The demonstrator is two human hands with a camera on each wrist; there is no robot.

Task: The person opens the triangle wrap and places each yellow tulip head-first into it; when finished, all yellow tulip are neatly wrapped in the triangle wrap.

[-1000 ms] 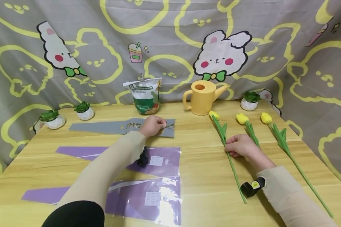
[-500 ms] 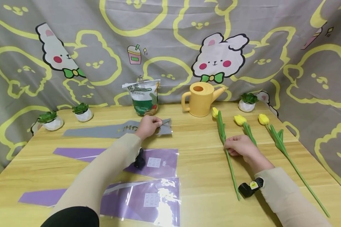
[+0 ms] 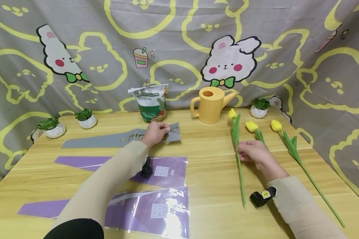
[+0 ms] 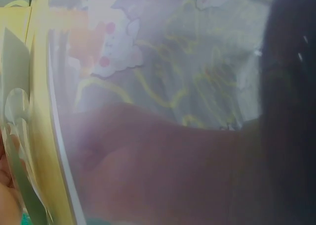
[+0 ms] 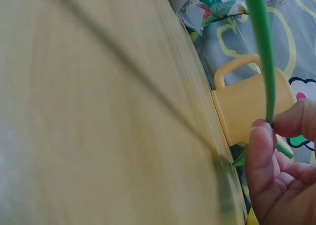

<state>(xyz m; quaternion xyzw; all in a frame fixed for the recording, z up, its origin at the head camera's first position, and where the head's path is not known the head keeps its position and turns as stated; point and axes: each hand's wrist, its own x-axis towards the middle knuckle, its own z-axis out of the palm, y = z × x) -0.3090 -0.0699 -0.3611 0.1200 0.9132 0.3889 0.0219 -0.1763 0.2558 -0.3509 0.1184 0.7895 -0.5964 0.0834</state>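
Observation:
In the head view my left hand [image 3: 156, 133] pinches the upper layer near the wide end of a grey flower sleeve [image 3: 101, 139] with gold lettering; that end stands slightly raised. My right hand [image 3: 252, 152] holds a yellow tulip [image 3: 232, 114] by its green stem [image 3: 241, 182], below the leaves. Thumb and forefinger pinch that stem [image 5: 266, 52] in the right wrist view, above the table surface. A hazy clear film covers much of the left wrist view, where the left fingers [image 4: 6, 178] show only at the lower left edge.
Two purple sleeves [image 3: 176, 166] lie nearer, partly under the left arm. Two more yellow tulips [image 3: 252, 126] lie at right. Along the back stand a yellow watering can [image 3: 210, 108], a clipped bag [image 3: 151, 104] and three small potted plants [image 3: 87, 119]. A patterned curtain [image 3: 173, 39] hangs behind.
The held tulip has turned: its bloom swung right and its stem's lower end swung left. My left hand has drawn the grey sleeve slightly left, and its wide end has lifted.

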